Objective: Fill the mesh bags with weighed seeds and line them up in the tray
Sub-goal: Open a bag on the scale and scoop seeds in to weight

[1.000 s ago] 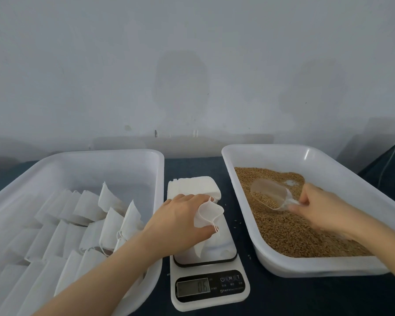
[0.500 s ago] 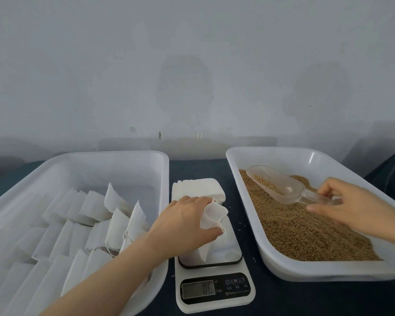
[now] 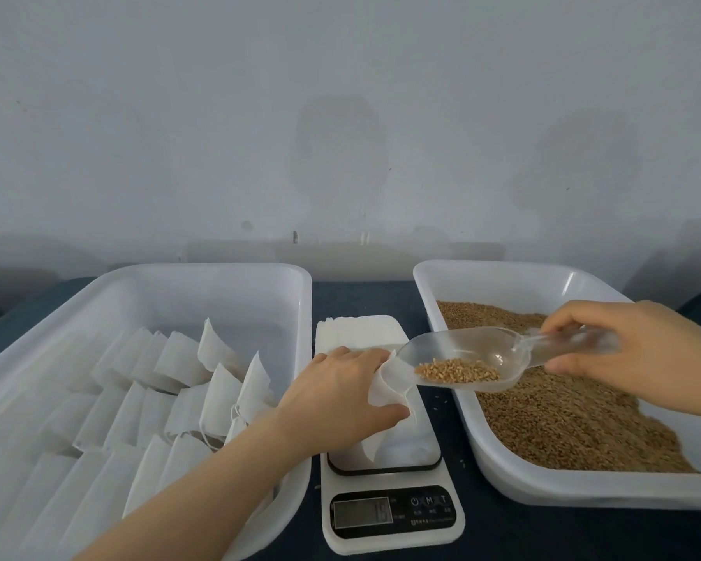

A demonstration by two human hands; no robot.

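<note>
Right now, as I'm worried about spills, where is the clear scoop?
Head view, right of centre: the right hand holds the clear scoop over the seed tray's left rim, its tip at the mesh bag the left hand grips on the scale.

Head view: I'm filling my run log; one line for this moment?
left hand holds mesh bag over scale | right hand holds seed-loaded scoop at bag mouth
</note>
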